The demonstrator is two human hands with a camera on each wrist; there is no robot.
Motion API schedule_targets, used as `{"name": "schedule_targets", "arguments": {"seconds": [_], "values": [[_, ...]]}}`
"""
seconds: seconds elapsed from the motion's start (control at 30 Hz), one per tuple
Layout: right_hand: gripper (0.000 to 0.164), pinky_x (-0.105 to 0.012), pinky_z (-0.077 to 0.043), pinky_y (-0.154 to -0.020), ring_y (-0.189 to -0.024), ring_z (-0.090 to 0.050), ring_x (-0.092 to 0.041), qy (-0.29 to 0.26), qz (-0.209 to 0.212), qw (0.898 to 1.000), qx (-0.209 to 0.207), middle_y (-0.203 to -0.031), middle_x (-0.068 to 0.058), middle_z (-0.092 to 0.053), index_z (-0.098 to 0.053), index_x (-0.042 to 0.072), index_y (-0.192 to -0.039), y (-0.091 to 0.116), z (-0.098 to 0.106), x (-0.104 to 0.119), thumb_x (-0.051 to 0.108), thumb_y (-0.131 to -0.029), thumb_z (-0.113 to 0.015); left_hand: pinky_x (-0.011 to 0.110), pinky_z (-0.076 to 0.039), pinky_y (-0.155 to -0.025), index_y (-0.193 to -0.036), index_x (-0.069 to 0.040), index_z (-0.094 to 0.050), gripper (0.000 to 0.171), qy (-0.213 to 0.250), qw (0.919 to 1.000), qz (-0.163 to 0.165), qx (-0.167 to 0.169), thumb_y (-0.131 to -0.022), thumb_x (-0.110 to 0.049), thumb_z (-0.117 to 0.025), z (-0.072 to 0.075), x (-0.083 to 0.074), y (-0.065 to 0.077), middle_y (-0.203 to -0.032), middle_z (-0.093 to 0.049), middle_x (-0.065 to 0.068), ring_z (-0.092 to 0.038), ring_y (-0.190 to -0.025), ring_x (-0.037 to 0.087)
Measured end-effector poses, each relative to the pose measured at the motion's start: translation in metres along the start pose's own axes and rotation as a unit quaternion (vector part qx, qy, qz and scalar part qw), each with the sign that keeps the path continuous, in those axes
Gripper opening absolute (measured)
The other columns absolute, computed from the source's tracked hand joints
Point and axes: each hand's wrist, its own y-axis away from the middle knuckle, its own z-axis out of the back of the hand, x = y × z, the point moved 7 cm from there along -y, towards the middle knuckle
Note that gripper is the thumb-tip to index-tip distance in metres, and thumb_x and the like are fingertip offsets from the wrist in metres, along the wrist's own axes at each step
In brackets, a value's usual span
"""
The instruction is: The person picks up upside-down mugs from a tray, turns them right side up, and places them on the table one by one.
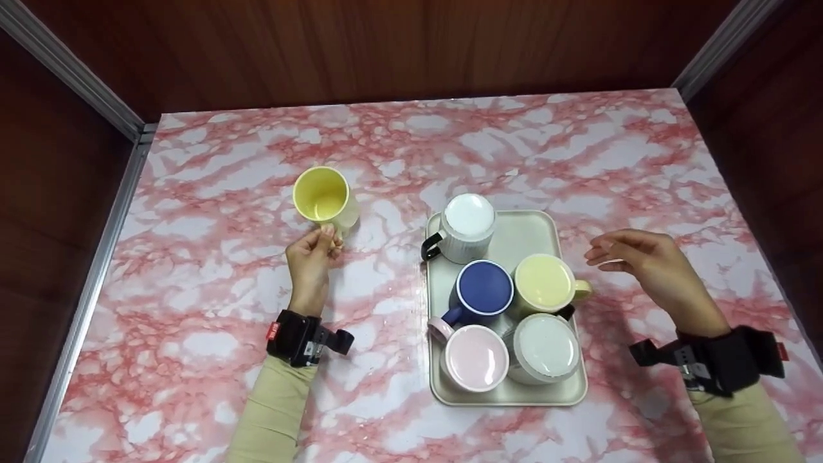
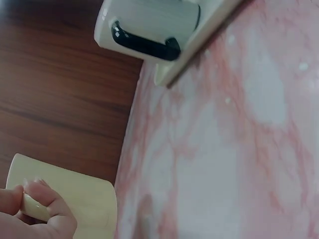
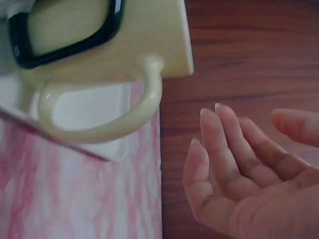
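Note:
On the left side of the table, my left hand [image 1: 310, 260] pinches the handle of a yellow mug [image 1: 321, 193], whose mouth faces up. The left wrist view shows thumb and fingers around that handle on the pale yellow mug [image 2: 82, 194]. I cannot tell whether its base touches the table. My right hand [image 1: 649, 260] hovers empty to the right of the tray, fingers loosely extended. Nearest to it is another yellow mug [image 1: 545, 283], upside down on the tray, handle pointing right; the right wrist view shows this handle [image 3: 107, 132] apart from the fingertips [image 3: 212, 124].
The cream tray [image 1: 527, 228] also bears upside-down mugs: a white one [image 1: 469, 225] with a black handle at the far left, a blue one [image 1: 485, 288], a pink one [image 1: 477, 359] and another white one [image 1: 546, 348]. Brown wooden panels [image 1: 411, 51] enclose the marbled table [image 1: 386, 308].

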Motion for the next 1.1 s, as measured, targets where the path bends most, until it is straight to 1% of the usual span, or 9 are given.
{"name": "schedule_targets", "arguments": {"seconds": [0.17,0.3,0.47,0.6,0.7,0.87,0.97,1.1], "values": [[0.025,-0.025,-0.050,-0.075,-0.083,-0.063,-0.018,0.011,-0.013,1.000,-0.001,-0.090,-0.010,-0.065,-0.063,-0.005,-0.105,0.003,0.008,-0.008,0.015,-0.092,-0.055,0.019,-0.042,-0.053,-0.101,0.022,-0.056,0.024,-0.018,0.9998,0.006,-0.004,-0.091,0.001,-0.051,0.004,0.008,-0.011,-0.070,-0.055,0.011,-0.050,-0.057,0.011],[0.024,-0.025,-0.050,-0.075,-0.083,-0.063,-0.018,-0.003,-0.013,1.000,-0.001,-0.090,-0.010,-0.065,-0.063,-0.006,-0.105,0.003,0.011,-0.011,0.013,-0.092,-0.054,0.018,-0.042,-0.053,-0.103,0.022,-0.055,0.025,-0.041,0.9991,0.012,0.004,-0.092,0.001,-0.049,0.003,0.012,-0.017,-0.073,-0.055,0.014,-0.050,-0.058,0.010],[0.023,-0.026,-0.050,-0.074,-0.083,-0.063,-0.018,-0.018,-0.014,1.000,0.001,-0.090,-0.010,-0.065,-0.062,-0.006,-0.105,0.004,0.011,-0.014,0.011,-0.093,-0.053,0.017,-0.043,-0.054,-0.106,0.019,-0.056,0.024,-0.063,0.9976,0.029,0.006,-0.093,0.000,-0.048,0.003,0.015,-0.022,-0.077,-0.055,0.016,-0.050,-0.060,0.009],[0.023,-0.026,-0.051,-0.074,-0.082,-0.063,-0.018,-0.018,-0.014,1.000,-0.004,-0.089,-0.010,-0.065,-0.063,-0.006,-0.105,0.005,0.013,-0.015,0.011,-0.092,-0.053,0.016,-0.044,-0.052,-0.106,0.019,-0.055,0.026,-0.060,0.9975,0.035,0.012,-0.093,-0.002,-0.048,0.001,0.016,-0.026,-0.077,-0.055,0.014,-0.050,-0.059,0.009],[0.023,-0.026,-0.051,-0.074,-0.082,-0.063,-0.019,-0.017,-0.015,1.000,-0.007,-0.089,-0.010,-0.065,-0.063,-0.006,-0.104,0.005,0.014,-0.016,0.011,-0.092,-0.054,0.016,-0.044,-0.051,-0.106,0.021,-0.054,0.027,-0.053,0.9979,0.033,0.016,-0.093,-0.002,-0.047,-0.002,0.015,-0.029,-0.078,-0.054,0.015,-0.051,-0.060,0.009],[0.023,-0.027,-0.051,-0.074,-0.082,-0.063,-0.019,-0.024,-0.012,1.000,-0.007,-0.089,-0.011,-0.065,-0.062,-0.007,-0.103,0.004,0.014,-0.016,0.011,-0.092,-0.055,0.015,-0.044,-0.052,-0.103,0.020,-0.056,0.024,-0.065,0.9975,0.024,0.015,-0.094,-0.001,-0.046,-0.003,0.013,-0.034,-0.083,-0.055,0.017,-0.052,-0.063,0.011],[0.023,-0.027,-0.051,-0.074,-0.082,-0.063,-0.019,-0.026,-0.009,1.000,-0.007,-0.089,-0.011,-0.065,-0.062,-0.008,-0.103,0.005,0.014,-0.017,0.010,-0.092,-0.054,0.016,-0.046,-0.058,-0.104,0.019,-0.055,0.025,-0.070,0.9970,0.025,0.021,-0.094,-0.001,-0.044,-0.004,0.012,-0.037,-0.088,-0.055,0.018,-0.053,-0.067,0.012],[0.023,-0.026,-0.051,-0.074,-0.082,-0.063,-0.019,-0.028,-0.011,1.000,-0.003,-0.089,-0.011,-0.064,-0.062,-0.007,-0.103,0.005,0.014,-0.019,0.010,-0.092,-0.054,0.021,-0.050,-0.070,-0.108,0.018,-0.053,0.026,-0.075,0.9963,0.032,0.028,-0.095,-0.001,-0.041,-0.005,0.013,-0.039,-0.095,-0.054,0.020,-0.055,-0.076,0.015]]}}
